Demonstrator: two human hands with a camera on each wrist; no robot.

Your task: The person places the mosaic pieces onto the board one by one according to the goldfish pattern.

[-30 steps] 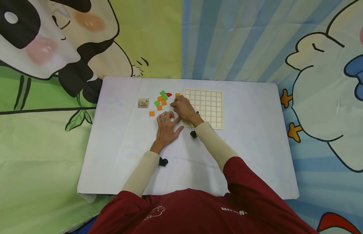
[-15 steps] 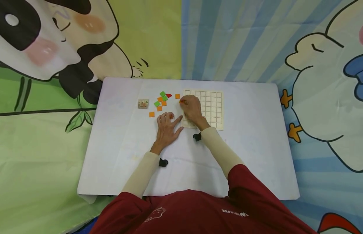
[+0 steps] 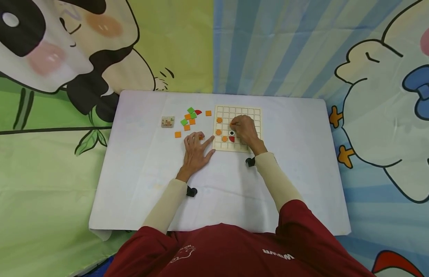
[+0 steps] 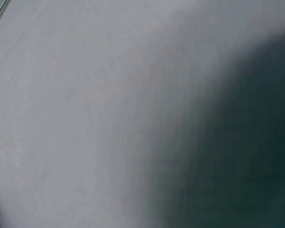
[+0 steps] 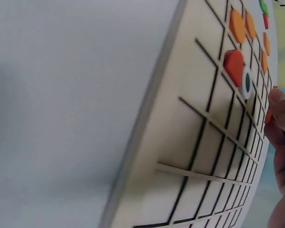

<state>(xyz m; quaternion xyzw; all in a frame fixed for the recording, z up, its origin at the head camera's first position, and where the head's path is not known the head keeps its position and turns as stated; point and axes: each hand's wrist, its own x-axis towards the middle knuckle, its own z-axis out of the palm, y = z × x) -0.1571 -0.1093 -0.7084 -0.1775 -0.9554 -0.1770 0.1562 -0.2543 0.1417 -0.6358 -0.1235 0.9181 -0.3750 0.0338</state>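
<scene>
In the head view, a wooden grid board (image 3: 255,148) lies on the white table. My right hand (image 3: 246,129) is over its middle, pinching a small orange piece (image 5: 269,115) by the fingertips; the piece's full shape is hidden. On the board sit an eye piece (image 3: 231,133), a red piece (image 3: 232,139) just below it and several round orange pieces (image 3: 218,132) to its left. My left hand (image 3: 195,151) rests on the table with fingers spread, two digits reaching the board's left edge. An orange piece (image 3: 201,137) shows beside its fingertips, partly hidden.
Left of the board lie several orange squares (image 3: 178,134), green squares (image 3: 190,110) and a red piece (image 3: 198,112). A small patterned square (image 3: 167,122) is farther left. The left wrist view has only white tabletop (image 4: 76,114) and a dark blur.
My right hand has moved right from the loose pieces onto the board's middle, carrying an orange piece and uncovering the round orange pieces. My left hand has stayed in place.
</scene>
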